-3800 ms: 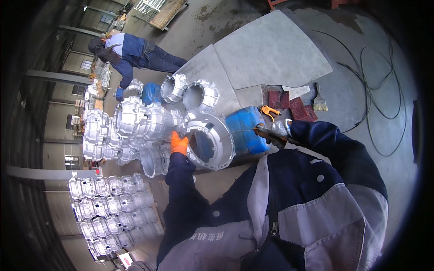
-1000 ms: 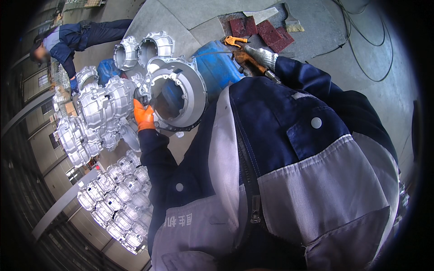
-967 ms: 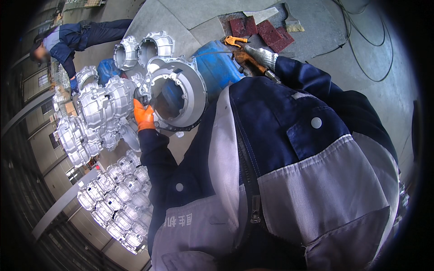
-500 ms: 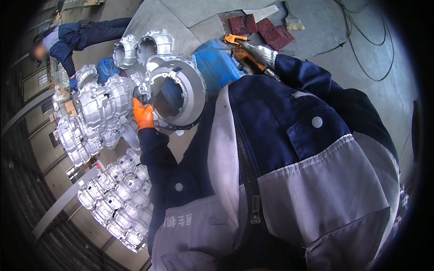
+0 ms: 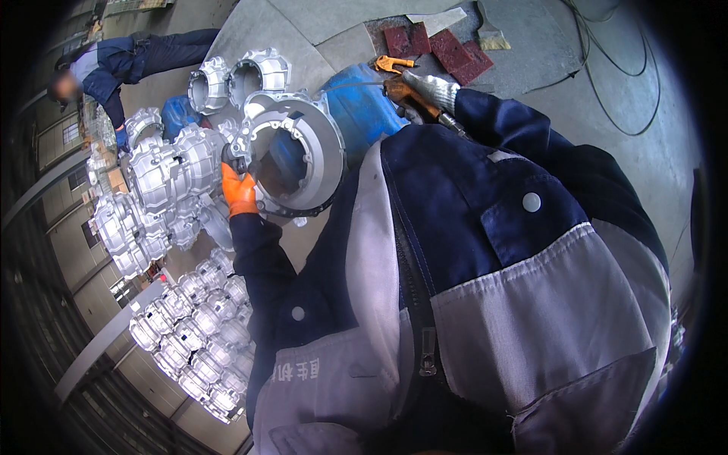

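My left hand (image 5: 240,191), in an orange glove, is closed on the left rim of a large round cast-metal housing (image 5: 331,144), its open bore facing me. Some of its fingertips are hidden by the rim. My right hand (image 5: 431,89), in a whitish knit glove, is wrapped round an orange-brown air tool (image 5: 409,95) with a metal fitting at its lower end. From the tool a thin rod runs left toward the housing; whether its tip touches the metal I cannot tell. Behind the housing and under the tool lies a blue plastic drum (image 5: 364,106).
An orange trigger-type tool (image 5: 393,64) lies just beyond my right hand. Several silver housings (image 5: 163,178) crowd the left, with stacked rows (image 5: 201,334) below. A co-worker (image 5: 114,68) bends over castings at far left. Dark red pieces (image 5: 459,59) and a hose (image 5: 644,68) lie on the floor.
My right hand and the air tool have shifted slightly left. My left hand keeps its hold on the housing, which looks almost unmoved.
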`<action>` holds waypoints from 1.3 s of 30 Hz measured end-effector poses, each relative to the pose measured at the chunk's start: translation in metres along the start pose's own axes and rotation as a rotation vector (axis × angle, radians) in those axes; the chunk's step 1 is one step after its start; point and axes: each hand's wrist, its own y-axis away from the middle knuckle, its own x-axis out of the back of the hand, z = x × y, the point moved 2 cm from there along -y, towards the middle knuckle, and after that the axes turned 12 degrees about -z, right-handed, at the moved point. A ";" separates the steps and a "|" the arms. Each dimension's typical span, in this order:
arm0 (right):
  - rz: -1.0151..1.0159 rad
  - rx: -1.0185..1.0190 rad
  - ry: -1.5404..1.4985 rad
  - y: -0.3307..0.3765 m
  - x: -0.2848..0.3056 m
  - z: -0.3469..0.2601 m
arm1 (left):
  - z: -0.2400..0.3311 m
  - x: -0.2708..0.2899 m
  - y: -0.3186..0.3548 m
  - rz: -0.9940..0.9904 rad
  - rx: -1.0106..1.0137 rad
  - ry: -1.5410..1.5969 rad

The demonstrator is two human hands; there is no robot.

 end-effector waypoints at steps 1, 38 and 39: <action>-0.025 0.022 -0.006 -0.004 0.000 -0.002 | 0.000 -0.001 0.001 0.010 0.015 -0.008; -0.112 -0.281 0.077 0.001 0.030 0.040 | -0.035 0.039 -0.002 0.139 0.136 0.097; -0.161 -0.201 0.124 -0.001 0.028 0.042 | -0.034 0.038 -0.002 0.144 0.142 0.074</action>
